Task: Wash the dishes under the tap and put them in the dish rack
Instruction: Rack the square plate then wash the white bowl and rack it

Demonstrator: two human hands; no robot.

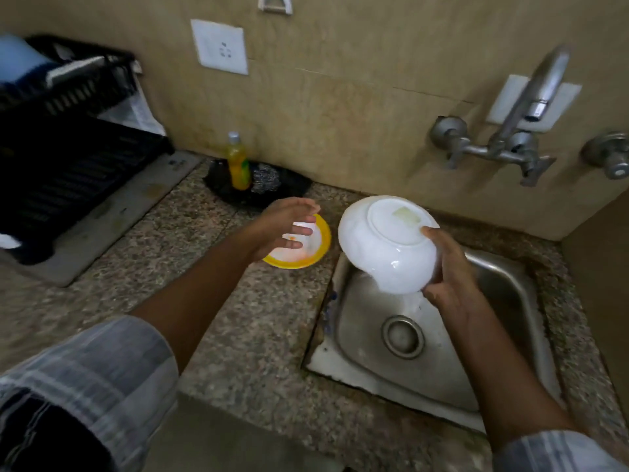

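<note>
We hold a white bowl (pixel 388 245) in our right hand (pixel 449 277) above the left part of the steel sink (pixel 510 284). The bowl is turned over and tilted, its foot ring facing up toward us, with a pale patch on the base. Our right thumb lies on the edge of the foot ring while the other fingers (pixel 434 294) curl round the rim from below, so the hand is clamped on the bowl. Something white, water or foam, hangs from the lower rim toward the basin; we cannot tell which.

Our left hand (pixel 282 228) hovers over a yellow-rimmed plate (pixel 321 248) that lies on the speckled bench (pixel 258 318) just left of the sink. The fingers are straight and slightly spread, holding nothing; whether the fingertips touch the plate we cannot tell. The plate's white middle shows orange smears.

The tap (pixel 531 103) stands out from the wall above the sink, and we see no stream from its spout. At far left the black dish rack (pixel 68 158) sits on the bench, well apart from the bowl. Between the rack and the sink, against the wall, a yellow bottle (pixel 238 163) stands upright on a dark tray (pixel 296 185) beside a steel scourer (pixel 267 180).
</note>
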